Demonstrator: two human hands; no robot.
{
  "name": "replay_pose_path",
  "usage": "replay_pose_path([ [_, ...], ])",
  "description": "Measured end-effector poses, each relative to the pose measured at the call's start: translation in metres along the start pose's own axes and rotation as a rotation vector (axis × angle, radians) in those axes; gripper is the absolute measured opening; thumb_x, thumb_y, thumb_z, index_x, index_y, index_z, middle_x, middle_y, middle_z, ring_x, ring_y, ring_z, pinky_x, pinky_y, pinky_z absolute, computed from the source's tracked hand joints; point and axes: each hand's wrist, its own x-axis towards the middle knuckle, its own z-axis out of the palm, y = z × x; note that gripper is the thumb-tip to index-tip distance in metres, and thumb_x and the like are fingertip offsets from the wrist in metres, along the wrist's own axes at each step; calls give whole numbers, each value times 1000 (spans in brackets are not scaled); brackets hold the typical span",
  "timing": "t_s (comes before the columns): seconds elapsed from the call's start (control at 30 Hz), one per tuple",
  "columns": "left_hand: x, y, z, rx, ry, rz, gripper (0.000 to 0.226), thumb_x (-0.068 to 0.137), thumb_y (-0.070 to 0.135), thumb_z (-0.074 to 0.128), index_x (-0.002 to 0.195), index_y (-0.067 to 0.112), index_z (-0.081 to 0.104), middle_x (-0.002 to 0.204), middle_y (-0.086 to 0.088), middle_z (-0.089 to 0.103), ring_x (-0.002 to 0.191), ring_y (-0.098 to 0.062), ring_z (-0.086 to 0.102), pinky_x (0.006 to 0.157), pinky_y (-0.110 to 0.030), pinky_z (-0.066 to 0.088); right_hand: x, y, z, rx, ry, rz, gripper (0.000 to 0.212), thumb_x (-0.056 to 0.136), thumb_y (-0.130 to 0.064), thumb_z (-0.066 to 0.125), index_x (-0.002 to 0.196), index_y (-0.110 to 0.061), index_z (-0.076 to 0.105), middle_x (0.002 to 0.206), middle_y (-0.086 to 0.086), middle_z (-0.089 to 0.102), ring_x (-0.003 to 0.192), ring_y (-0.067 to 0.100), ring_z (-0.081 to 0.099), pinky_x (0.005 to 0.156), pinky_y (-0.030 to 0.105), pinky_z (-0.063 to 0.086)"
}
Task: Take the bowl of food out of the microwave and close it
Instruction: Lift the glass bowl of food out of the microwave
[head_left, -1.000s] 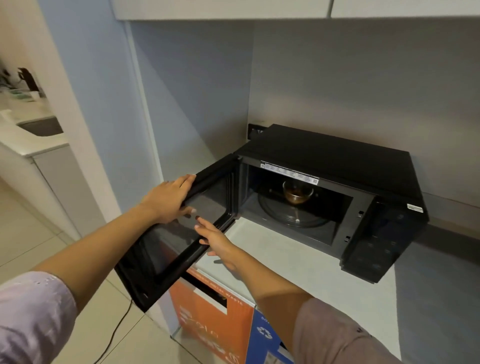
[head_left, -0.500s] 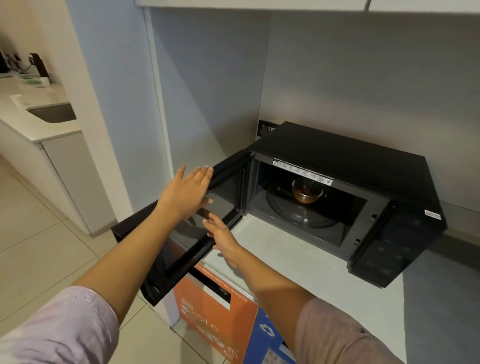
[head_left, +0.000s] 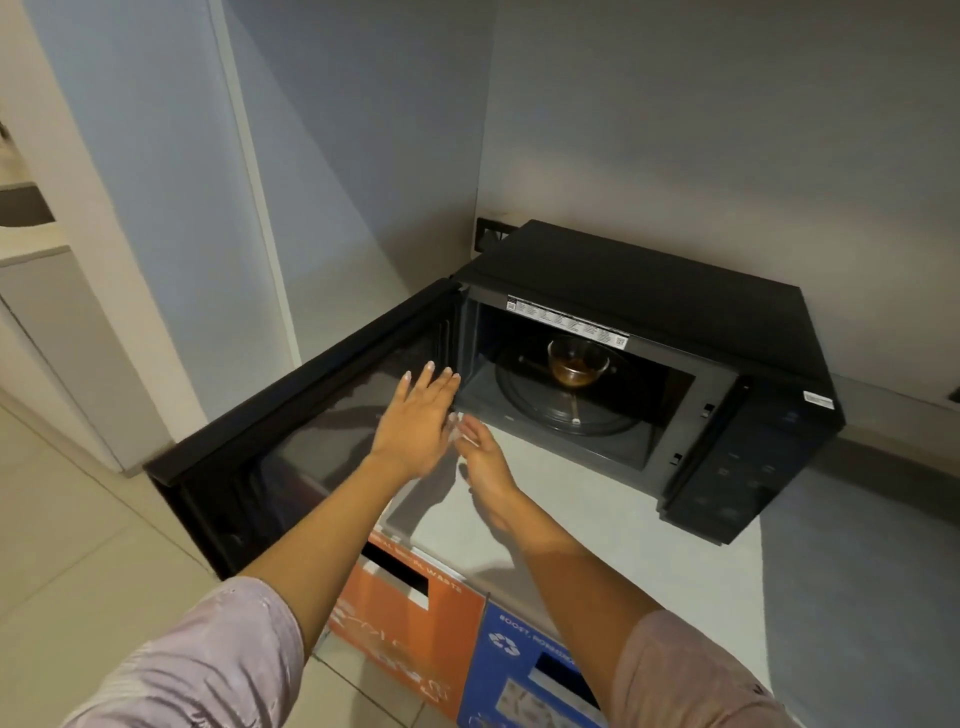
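Note:
A black microwave (head_left: 649, 275) stands on a pale counter (head_left: 597, 525) in a corner. Its door (head_left: 291, 431) is swung wide open to the left. Inside, a clear glass bowl (head_left: 576, 364) with brown food sits on the round turntable (head_left: 566, 410). My left hand (head_left: 418, 421) is stretched out in front of the door's inner face, fingers straight, holding nothing. My right hand (head_left: 480, 457) hovers just beside it over the counter's front, near the cavity's left edge, fingers relaxed and empty. Both hands are short of the bowl.
The microwave's control panel (head_left: 737, 457) is at its right side. Below the counter's front stand an orange bin (head_left: 405, 618) and a blue recycling bin (head_left: 530, 670). A wall socket (head_left: 488, 234) sits behind the microwave. Tiled floor (head_left: 78, 545) lies to the left.
The door has swung further open to the left. My left hand has left the door's edge and moved right toward the cavity; my right hand has moved forward alongside it.

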Motion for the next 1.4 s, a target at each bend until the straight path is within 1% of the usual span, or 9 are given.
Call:
replay_pose_path([
  [0.13, 32, 35, 28, -513, 6, -110, 54, 103, 27, 36, 152, 12, 22, 161, -4, 21, 151, -22, 4, 123, -41, 1, 7, -6, -62, 5, 91, -23, 49, 100, -23, 47, 147, -21, 36, 152, 2, 40, 138, 19, 39, 116, 39, 30],
  [0.27, 68, 62, 49, -725, -22, -191, 55, 101, 28, 44, 150, 13, 27, 158, -9, 29, 149, -26, 18, 122, -48, 16, 16, -19, -118, 19, 171, -48, 48, 101, -24, 45, 147, -21, 36, 151, 2, 41, 138, 20, 40, 115, 41, 30],
  [0.43, 98, 93, 59, -993, 5, -343, 53, 100, 29, 46, 150, 19, 29, 156, -9, 33, 143, -26, 32, 116, -38, 29, 20, -27, -167, 65, 224, -31, 47, 102, -25, 42, 148, -23, 34, 151, 3, 41, 139, 23, 39, 113, 44, 29],
  [0.63, 133, 109, 77, -1154, 18, -406, 53, 100, 27, 47, 149, 15, 30, 154, -9, 36, 142, -25, 36, 115, -37, 31, 43, -25, -192, 146, 268, 0, 50, 101, -27, 43, 149, -23, 32, 152, 5, 39, 139, 26, 38, 114, 44, 31],
  [0.83, 175, 102, 108, -1229, 23, -486, 55, 99, 31, 47, 148, 14, 31, 154, -9, 36, 142, -28, 34, 118, -43, 28, 88, -17, -201, 218, 281, -22, 51, 101, -29, 44, 149, -20, 32, 151, 6, 41, 139, 25, 38, 115, 41, 30],
  [1.0, 211, 87, 142, -1293, 54, -515, 51, 96, 25, 51, 144, 12, 39, 146, -14, 48, 133, -30, 47, 114, -45, 35, 120, -12, -213, 246, 302, -51, 48, 101, -23, 41, 148, -22, 34, 149, 0, 44, 140, 20, 37, 115, 36, 26],
  [1.17, 237, 83, 163, -1341, 100, -421, 46, 96, 20, 54, 141, 13, 46, 139, -12, 54, 128, -27, 51, 106, -32, 41, 151, -5, -224, 217, 327, -60, 50, 102, -25, 39, 151, -22, 29, 154, -1, 37, 144, 19, 31, 113, 31, 23],
  [1.3, 249, 81, 175, -1367, 127, -367, 41, 95, 14, 56, 135, 7, 52, 132, -16, 60, 121, -28, 56, 101, -32, 44, 174, 6, -224, 284, 345, -35, 50, 102, -29, 40, 151, -19, 30, 157, 0, 32, 146, 20, 27, 117, 32, 19],
  [1.4, 256, 82, 180, -1377, 108, -359, 44, 93, 25, 59, 133, 7, 54, 128, -17, 63, 120, -30, 59, 103, -38, 47, 184, 8, -222, 307, 314, -17, 49, 103, -31, 36, 149, -14, 33, 155, 3, 36, 144, 19, 30, 115, 29, 22],
])
